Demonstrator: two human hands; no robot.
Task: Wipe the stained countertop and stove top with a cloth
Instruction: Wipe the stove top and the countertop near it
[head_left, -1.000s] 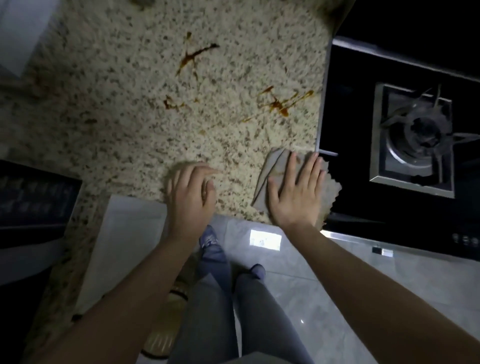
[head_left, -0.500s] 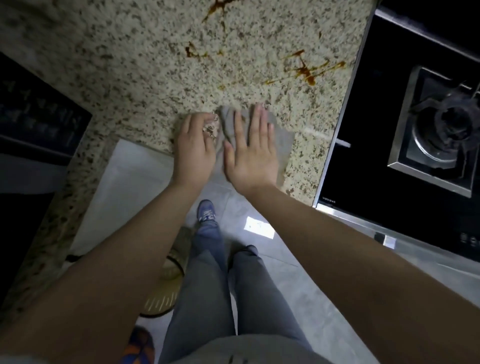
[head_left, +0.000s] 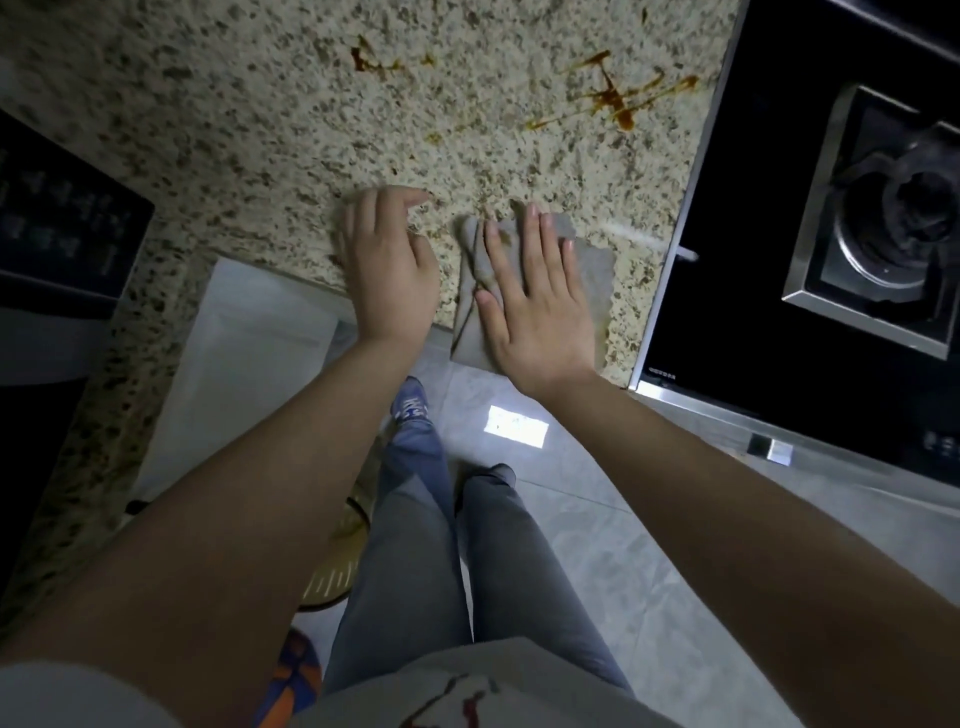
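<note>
Left hand (head_left: 387, 270): palm down, fingers loosely bent, thumb tucked toward the other hand
Right hand (head_left: 535, 306): flat, fingers straight and slightly spread, pressing down
Arms: both bare, stretched forward from the body, forearms angling inward, wrists close together

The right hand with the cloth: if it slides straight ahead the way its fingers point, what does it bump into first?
Probably only bare countertop at first. The right hand lies flat on the cloth, fingers pointing away from the person. Farther on, it may reach the brown stains, slightly right of that line.
</note>
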